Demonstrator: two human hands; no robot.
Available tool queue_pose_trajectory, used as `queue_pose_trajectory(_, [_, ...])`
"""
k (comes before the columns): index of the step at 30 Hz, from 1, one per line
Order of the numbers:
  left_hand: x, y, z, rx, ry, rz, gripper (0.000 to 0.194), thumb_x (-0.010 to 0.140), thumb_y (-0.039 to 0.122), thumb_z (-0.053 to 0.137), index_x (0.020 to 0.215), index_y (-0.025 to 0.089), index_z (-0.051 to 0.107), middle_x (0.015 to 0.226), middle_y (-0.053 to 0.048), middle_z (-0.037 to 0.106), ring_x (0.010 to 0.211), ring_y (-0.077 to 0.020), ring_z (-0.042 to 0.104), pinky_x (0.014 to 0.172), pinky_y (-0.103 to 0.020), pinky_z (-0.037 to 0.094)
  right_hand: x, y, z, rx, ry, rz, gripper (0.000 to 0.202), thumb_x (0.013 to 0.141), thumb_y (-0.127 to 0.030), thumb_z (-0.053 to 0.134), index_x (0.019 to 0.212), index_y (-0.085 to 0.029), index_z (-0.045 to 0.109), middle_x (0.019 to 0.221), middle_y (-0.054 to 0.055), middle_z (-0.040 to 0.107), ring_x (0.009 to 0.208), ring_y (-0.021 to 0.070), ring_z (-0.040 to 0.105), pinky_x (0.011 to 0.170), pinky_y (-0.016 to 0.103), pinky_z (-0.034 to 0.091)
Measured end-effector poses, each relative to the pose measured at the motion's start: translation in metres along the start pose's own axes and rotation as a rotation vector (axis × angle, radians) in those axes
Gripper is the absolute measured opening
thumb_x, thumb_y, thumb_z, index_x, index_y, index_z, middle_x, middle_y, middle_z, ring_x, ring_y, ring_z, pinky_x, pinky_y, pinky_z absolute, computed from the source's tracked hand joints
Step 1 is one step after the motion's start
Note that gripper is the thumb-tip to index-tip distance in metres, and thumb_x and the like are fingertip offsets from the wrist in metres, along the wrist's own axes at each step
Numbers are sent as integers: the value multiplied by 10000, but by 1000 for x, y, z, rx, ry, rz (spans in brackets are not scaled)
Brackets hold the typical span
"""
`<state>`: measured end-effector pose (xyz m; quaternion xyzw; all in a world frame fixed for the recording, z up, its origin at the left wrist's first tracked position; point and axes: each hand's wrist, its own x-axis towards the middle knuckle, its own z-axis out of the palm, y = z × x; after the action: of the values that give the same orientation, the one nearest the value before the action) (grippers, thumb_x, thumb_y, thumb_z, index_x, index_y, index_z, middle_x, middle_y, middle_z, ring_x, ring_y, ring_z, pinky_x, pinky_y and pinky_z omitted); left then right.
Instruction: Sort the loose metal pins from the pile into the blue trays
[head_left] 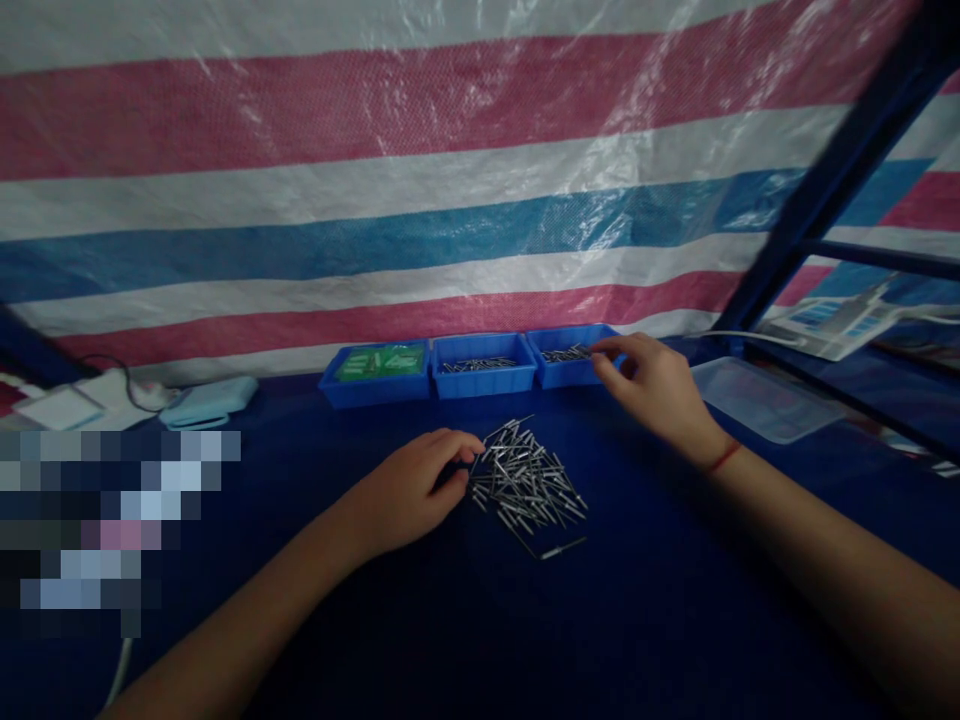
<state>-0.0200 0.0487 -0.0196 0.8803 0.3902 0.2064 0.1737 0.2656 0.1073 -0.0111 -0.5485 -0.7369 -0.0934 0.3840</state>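
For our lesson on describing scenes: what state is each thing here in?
Pile of metal pins: loose, jumbled
Left blue bin: open, holding green packets
Middle blue bin: open, holding pins
Right blue bin: open, holding pins
Clear plastic lid or tray: flat
Striped sheet: hung up, wrinkled
Left hand: curled at the pile's edge, grip unclear
Right hand: curled at the right blue bin, grip unclear

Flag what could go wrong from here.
1. Scatter: the blind rivet pile sits loose on the tabletop, with the left hand at its edge; a careless sweep could spread it.
2. Mix-up: the middle blue bin and right blue bin both hold similar-looking metal pieces, so a wrong drop might go unnoticed.
3. Spill: the right hand is at the right bin's edge; a knock could shift it.
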Motion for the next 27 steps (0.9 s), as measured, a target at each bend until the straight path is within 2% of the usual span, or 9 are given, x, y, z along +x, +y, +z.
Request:
queue_pose_trajectory(4, [-2,-1,-8,27,-129,27,203,800,162,569,995,214,582,1015,-48,597,950,-188,583,856,-362,473,-6,-25,-8,56,-96,-78,206,829,-253,505,935,-154,652,834,69,639,633,166,564,642,314,457])
queue_pose_trajectory(7, [-2,-3,-7,61,-158,54,123,816,199,589,937,216,604,1028,-49,571,967,-184,567,873,-360,456,-10,-40,-14,111,-145,-132,212,845,-250,487,943,-143,642,889,79,636,639,157,561,645,313,467])
queue_pose_trajectory(12, [0,-4,-4,112,-139,100,104,867,224,543,947,230,608,1026,-40,563,958,-176,561,879,-364,445,-17,-55,-19,137,-204,-242,237,868,-248,452,966,-141,638,928,86,634,719,169,588,667,314,487])
queue_pose_trajectory(20, [3,-2,-2,174,-140,121,167,912,216,451,922,186,615,1050,-63,545,929,-183,551,862,-368,445,-23,-62,-17,137,-291,-329,269,890,-263,427,992,-137,641,954,86,638,845,191,613,770,340,489])
queue_pose_trajectory(24, [3,2,-1,127,-54,107,155,911,201,443,938,171,592,1067,-67,530,941,-175,538,876,-356,437,-28,-72,-17,216,-373,-357,242,895,-285,447,964,-153,638,905,62,636,825,169,605,754,307,477])
queue_pose_trajectory(27, [3,10,-1,33,-12,89,139,912,203,446,935,168,578,1052,-60,535,953,-165,534,881,-336,434,-37,-84,-16,253,-458,-460,232,881,-332,500,966,-163,633,879,48,632,799,159,598,710,292,471])
